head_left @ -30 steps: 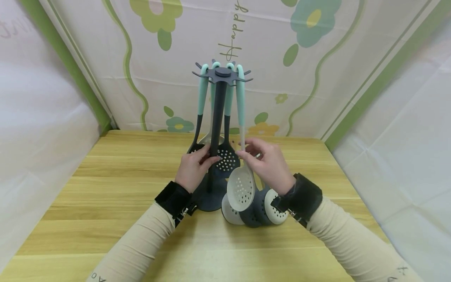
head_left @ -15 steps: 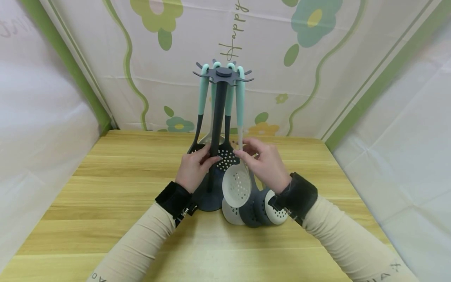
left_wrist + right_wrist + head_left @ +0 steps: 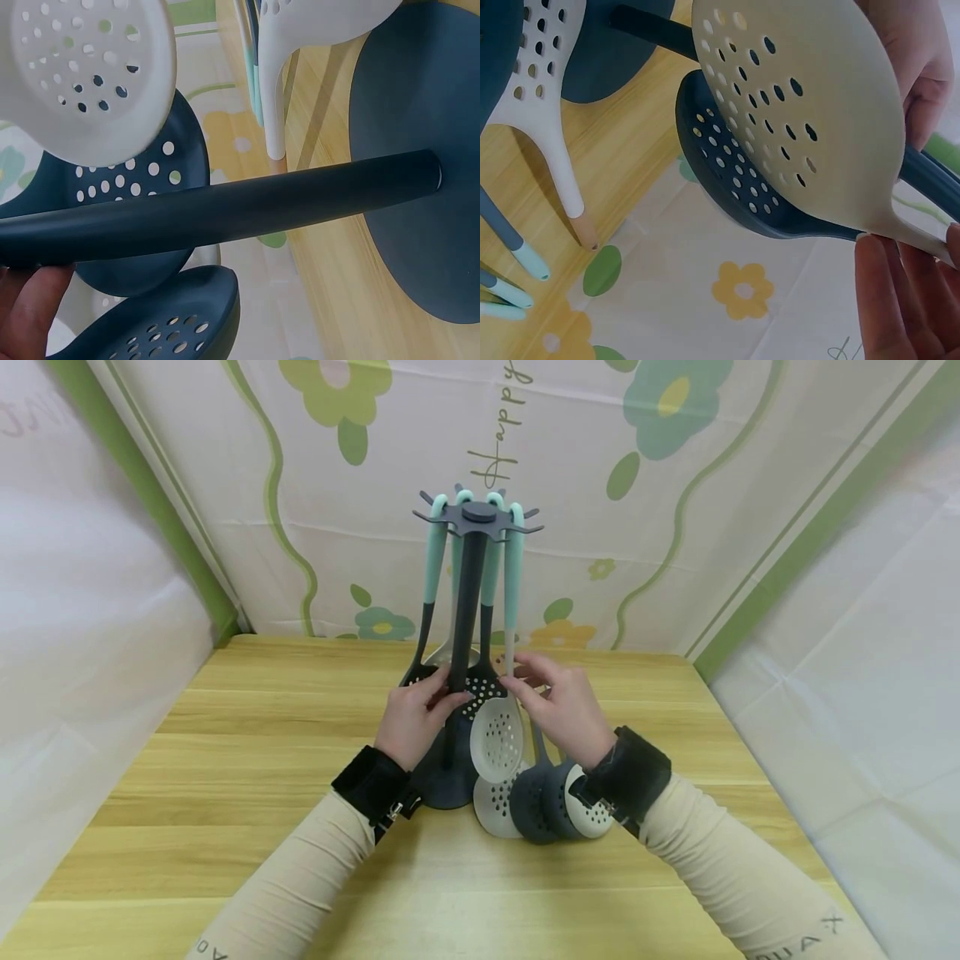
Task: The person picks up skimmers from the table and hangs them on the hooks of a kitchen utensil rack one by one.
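Observation:
A dark utensil stand point(image 3: 468, 602) rises from a round base and carries a ring of hooks on top. My left hand point(image 3: 416, 718) pinches its post between thumb and fingers. From the right front hook hangs a white slotted spoon point(image 3: 497, 739) with a mint handle; its perforated bowl fills much of the right wrist view. My right hand point(image 3: 566, 706) pinches this spoon's neck between thumb and fingers. Behind the post hang a dark slotted spoon point(image 3: 731, 165), another dark perforated utensil point(image 3: 172, 319) and a pale one point(image 3: 442, 653), partly hidden by the left hand and post.
Right of the stand's base point(image 3: 442, 789), several utensils lie on the wooden table point(image 3: 300, 860): a white slotted one point(image 3: 497, 814), a dark one point(image 3: 534, 814) and a white perforated one point(image 3: 592, 814) among them. Floral curtain walls point(image 3: 570, 427) enclose the back and sides.
My right hand has shifted slightly left, and the white slotted spoon's bowl has swung left and up, closer to the post. The left hand keeps its place on the post.

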{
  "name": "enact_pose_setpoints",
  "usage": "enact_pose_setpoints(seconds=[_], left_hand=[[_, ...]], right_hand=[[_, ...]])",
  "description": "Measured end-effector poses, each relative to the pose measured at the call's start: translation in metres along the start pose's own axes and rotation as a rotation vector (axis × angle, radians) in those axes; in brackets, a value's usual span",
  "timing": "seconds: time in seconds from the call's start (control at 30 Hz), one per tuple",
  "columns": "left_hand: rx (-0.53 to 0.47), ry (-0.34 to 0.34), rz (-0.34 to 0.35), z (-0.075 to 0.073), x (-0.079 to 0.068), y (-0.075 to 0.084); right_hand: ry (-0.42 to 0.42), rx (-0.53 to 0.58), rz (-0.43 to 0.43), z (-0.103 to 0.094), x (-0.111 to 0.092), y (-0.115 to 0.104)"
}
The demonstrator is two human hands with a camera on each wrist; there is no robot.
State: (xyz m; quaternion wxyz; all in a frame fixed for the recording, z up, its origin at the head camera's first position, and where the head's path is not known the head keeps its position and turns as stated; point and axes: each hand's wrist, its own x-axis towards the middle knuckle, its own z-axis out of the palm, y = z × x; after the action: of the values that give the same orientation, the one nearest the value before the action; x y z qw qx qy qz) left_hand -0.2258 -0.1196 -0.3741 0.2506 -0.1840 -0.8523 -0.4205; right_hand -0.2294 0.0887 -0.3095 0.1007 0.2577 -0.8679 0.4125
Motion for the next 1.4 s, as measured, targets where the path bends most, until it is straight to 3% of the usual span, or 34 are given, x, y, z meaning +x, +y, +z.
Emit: enact_pose_setpoints(seconds=[1.4], left_hand=[[0.006, 0.004, 0.005, 0.001, 0.0, -0.002]], right_hand=[[0.007, 0.009, -0.003, 0.014, 0.004, 0.023]])
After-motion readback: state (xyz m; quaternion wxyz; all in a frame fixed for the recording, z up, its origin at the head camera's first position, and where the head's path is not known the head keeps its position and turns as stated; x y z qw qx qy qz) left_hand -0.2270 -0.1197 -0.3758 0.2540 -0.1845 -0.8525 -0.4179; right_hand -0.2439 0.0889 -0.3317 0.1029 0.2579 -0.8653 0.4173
